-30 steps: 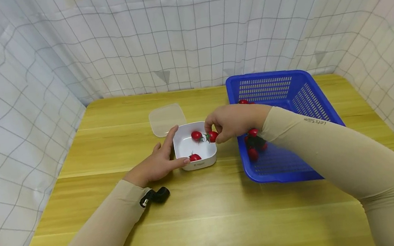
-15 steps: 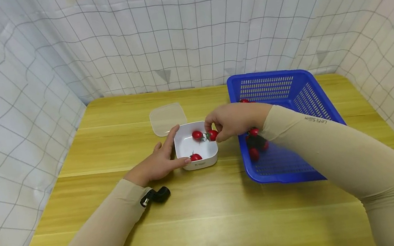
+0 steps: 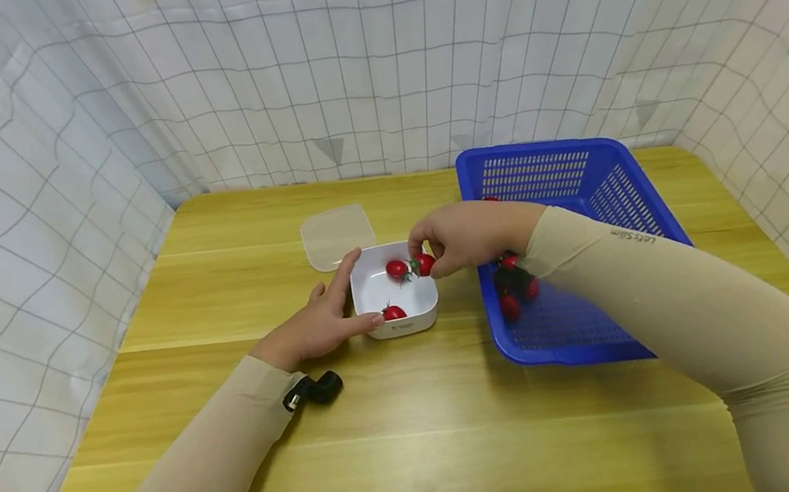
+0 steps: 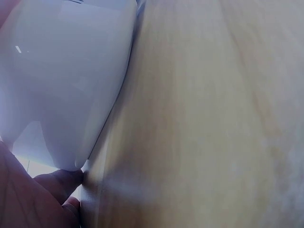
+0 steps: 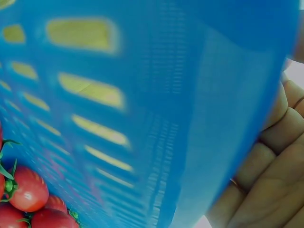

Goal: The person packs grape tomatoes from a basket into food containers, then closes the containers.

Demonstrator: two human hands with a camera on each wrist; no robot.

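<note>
My right hand [image 3: 472, 232] pinches a small red cherry tomato [image 3: 424, 264] with a green stem, over the right rim of a square white box [image 3: 402, 328]. Two more tomatoes are in that box: one tomato [image 3: 395, 269] near the back, the other tomato [image 3: 393, 312] at the front wall. My left hand [image 3: 315, 324] holds the box at its left side, thumb along the front rim and fingers at the back left corner. In the right wrist view the basket's wall hides the fingertips and the held tomato. The left wrist view shows the box's outer wall [image 4: 71, 80].
A blue slotted basket [image 3: 501, 336] stands right of the box, under my right forearm, with several tomatoes [image 5: 29, 190] inside. Behind the box lies a translucent lid [image 3: 338, 237] on the wooden table [image 3: 410, 462]. White checked cloth [image 3: 370, 73] surrounds the table.
The right hand and its tomato have risen very slightly in the head view. The left hand and box look almost the same, apart from a small shift of the whole view.
</note>
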